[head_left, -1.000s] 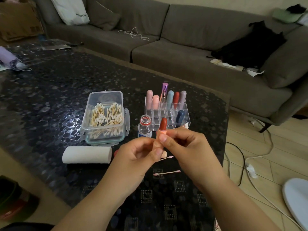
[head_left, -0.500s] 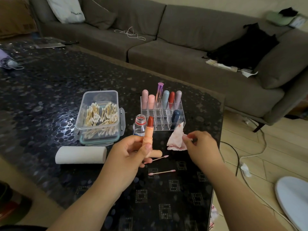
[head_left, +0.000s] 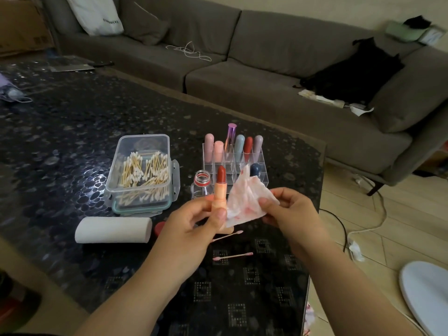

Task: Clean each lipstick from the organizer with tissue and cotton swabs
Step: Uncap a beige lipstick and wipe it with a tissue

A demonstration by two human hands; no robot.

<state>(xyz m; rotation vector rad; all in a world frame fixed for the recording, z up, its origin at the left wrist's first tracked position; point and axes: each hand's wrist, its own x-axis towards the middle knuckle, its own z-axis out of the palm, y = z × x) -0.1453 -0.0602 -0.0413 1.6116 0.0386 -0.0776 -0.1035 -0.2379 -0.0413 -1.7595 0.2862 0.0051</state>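
left hand (head_left: 194, 229) grips the open lipstick (head_left: 221, 187), right hand (head_left: 288, 212) pinches a stained tissue (head_left: 244, 202); i'd wipe gently with a clean corner.

A white bag (head_left: 97, 15) on the grey sofa (head_left: 266, 44) carries small dark lettering, too blurred to read with certainty; no other text is legible.
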